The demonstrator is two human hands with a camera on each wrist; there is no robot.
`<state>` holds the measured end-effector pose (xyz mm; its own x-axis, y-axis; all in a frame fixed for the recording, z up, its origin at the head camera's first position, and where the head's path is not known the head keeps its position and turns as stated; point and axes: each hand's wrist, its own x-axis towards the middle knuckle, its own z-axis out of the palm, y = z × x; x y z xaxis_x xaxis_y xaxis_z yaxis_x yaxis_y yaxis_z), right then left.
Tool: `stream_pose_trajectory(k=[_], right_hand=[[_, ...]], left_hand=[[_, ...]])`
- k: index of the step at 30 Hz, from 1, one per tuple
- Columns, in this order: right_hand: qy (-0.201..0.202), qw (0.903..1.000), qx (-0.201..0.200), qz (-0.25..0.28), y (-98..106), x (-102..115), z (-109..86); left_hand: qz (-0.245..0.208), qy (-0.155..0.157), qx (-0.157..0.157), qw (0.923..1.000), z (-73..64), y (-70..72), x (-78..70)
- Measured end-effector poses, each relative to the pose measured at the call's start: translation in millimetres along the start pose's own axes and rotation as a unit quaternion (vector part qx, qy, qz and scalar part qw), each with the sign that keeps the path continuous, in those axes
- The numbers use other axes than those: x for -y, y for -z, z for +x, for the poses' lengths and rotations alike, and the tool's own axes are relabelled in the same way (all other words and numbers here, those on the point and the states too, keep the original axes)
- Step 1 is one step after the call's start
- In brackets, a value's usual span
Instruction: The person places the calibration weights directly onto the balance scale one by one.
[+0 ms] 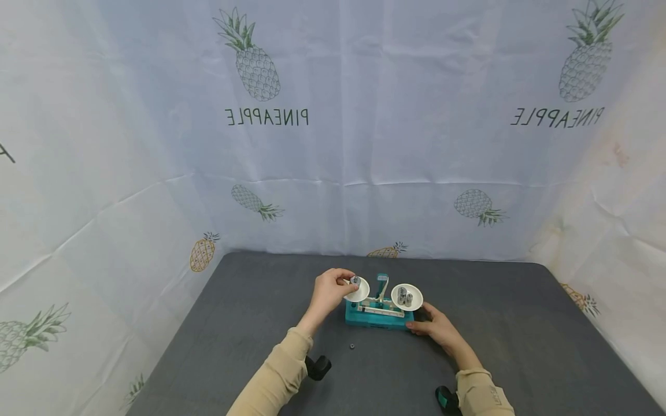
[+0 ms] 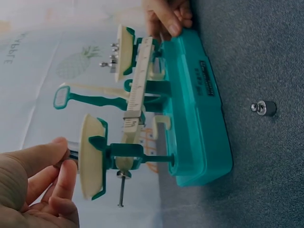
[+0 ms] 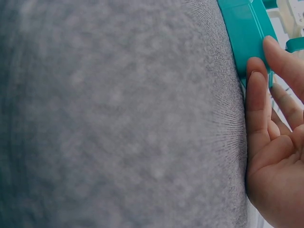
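Observation:
A teal balance scale with two cream pans stands on the table. My left hand pinches a silver metal weight between thumb and fingertips, right at the left pan. In the left wrist view the fingers partly hide that weight. Several silver weights stand on the right pan. At the scale's right end, my right hand holds the base, its thumb and fingers on the end of it. A small knobbed weight lies on the table in front of the scale.
The dark grey table runs back to a pale curtain printed with pineapples. Between the pans rises the teal centre post. Black wrist devices are worn at both sleeves.

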<state>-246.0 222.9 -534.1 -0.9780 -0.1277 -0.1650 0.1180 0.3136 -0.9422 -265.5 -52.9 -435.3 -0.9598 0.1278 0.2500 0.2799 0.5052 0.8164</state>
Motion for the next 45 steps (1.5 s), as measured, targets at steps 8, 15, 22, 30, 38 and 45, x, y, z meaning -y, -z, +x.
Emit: stream_pose_trajectory(k=[8, 15, 22, 30, 38, 45], right_hand=[[0.006, 0.9999, 0.008, 0.006, -3, 2, 0.3], [-0.002, 1.0000, 0.003, 0.003, -1, 4, -0.9], [0.003, 1.0000, 0.000, -0.002, 0, 4, -1.4], [-0.002, 1.0000, -0.006, -0.003, 0, 0, 0.0], [-0.002, 1.0000, -0.005, -0.006, -1, 1, -0.7], [-0.003, 0.9999, -0.010, -0.006, -2, 1, -1.4]], left_hand=[[-0.004, 0.009, 0.000, 1.0000, 0.8, -2.9, 3.7], [0.012, -0.006, 0.005, 0.9999, 2.9, -7.1, 4.5], [0.023, -0.008, 0.005, 0.9997, 6.2, -9.1, 6.7], [0.028, -0.011, 0.012, 0.9995, 6.6, -7.9, 7.4], [0.032, -0.025, 0.001, 0.9992, -0.7, -2.1, 3.8], [0.010, -0.040, -0.011, 0.9991, -12.5, 3.3, 3.8]])
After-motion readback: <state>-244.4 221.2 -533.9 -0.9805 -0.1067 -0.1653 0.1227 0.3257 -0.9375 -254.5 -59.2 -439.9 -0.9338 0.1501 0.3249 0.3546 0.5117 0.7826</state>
